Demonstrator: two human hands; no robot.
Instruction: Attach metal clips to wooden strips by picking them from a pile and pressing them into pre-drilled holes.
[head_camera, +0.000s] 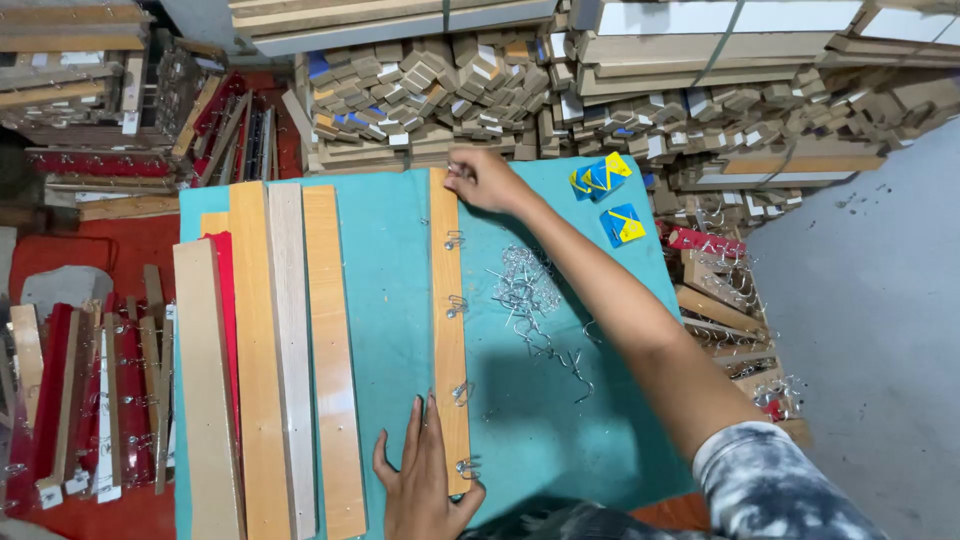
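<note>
A wooden strip (449, 330) is pinned flat near the table's (400, 260) front edge by the spread left hand (425, 480), while a wire hook (455, 172) at its far end is pinched by the right hand (482, 180).

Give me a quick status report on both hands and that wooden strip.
Left hand flat on near end of wooden strip. Right hand pinching a metal hook at far end. Loose hooks piled beside, not blocking.
</note>
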